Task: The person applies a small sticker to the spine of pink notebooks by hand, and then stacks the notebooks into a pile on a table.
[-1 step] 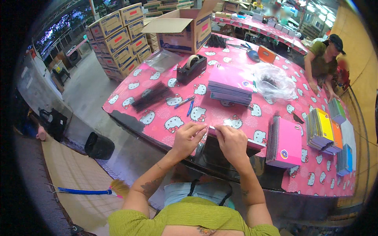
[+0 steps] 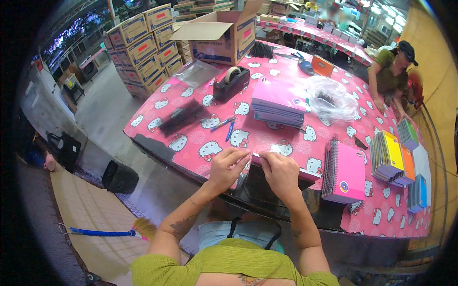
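Two bare hands meet at the near side of the desk (image 2: pixel 260 139), the left hand (image 2: pixel 226 167) closed into a pinch of thumb and forefinger; whether anything sits between those tips is too small to tell. Just beside it, the right hand (image 2: pixel 281 172) has its grip closed on the left end of a dark, book-like block (image 2: pixel 310 175), whose narrow pale edge faces up and runs to the right past the knuckles at the near border of the desk. Beyond the left hand lie two pens (image 2: pixel 230 131), and farther left a dark bundle of thin strands (image 2: pixel 183 117). A black tape dispenser (image 2: pixel 232 85) with a roll in it stands farther off. Beyond the right hand rests a stack of pink notebooks (image 2: pixel 279 97), with a crumpled clear bag (image 2: pixel 334 97) next to it on the right. Nearer and to the right are spiral-bound pink notebooks (image 2: pixel 346 171), then yellow notebooks (image 2: pixel 389 151), orange ones (image 2: pixel 408 164), blue ones (image 2: pixel 417 194) and green ones (image 2: pixel 408 134). At the far right a co-worker (image 2: pixel 393 71) in a dark cap leans over the desk. An open carton (image 2: pixel 219 50) stands at the far left end, with stacked cartons (image 2: pixel 143 52) on the floor beyond.
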{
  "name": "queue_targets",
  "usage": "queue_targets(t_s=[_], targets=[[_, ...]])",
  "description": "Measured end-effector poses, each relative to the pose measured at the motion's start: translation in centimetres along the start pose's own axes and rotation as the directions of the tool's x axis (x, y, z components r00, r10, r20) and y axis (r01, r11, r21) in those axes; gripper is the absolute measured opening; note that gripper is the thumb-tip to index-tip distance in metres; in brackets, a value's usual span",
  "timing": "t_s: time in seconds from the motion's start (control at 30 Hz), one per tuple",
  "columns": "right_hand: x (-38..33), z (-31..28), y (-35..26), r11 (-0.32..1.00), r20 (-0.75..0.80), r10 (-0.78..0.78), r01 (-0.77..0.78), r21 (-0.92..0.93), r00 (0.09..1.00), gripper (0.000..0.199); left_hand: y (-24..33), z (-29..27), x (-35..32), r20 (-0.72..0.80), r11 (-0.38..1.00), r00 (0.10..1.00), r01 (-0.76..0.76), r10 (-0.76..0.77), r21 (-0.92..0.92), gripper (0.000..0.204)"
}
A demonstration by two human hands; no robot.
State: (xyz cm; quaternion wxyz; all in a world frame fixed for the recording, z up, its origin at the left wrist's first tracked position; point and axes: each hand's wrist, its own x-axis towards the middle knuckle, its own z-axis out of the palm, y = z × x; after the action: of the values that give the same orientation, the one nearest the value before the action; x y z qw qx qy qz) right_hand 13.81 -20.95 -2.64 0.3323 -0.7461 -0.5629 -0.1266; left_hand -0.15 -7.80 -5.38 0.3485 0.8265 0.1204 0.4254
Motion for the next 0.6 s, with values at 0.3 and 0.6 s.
queue_targets(t_s=[0.3, 0.6], targets=[[0.2, -0.6, -0.1, 0.994, 0.049, 0.01, -0.015, 0.106, 0.999, 0.012, -1.0, -1.1, 1.8, 0.225, 0.978, 0.958, -0.198, 0.178, 0.07, 0.022], [0.3, -1.1, 0.4, 0.993, 0.097, -0.005, -0.007, 0.115, 0.995, 0.014, 0.3, -1.2, 4.4, 0.374, 0.978, 0.916, -0.188, 0.142, 0.089, 0.025]])
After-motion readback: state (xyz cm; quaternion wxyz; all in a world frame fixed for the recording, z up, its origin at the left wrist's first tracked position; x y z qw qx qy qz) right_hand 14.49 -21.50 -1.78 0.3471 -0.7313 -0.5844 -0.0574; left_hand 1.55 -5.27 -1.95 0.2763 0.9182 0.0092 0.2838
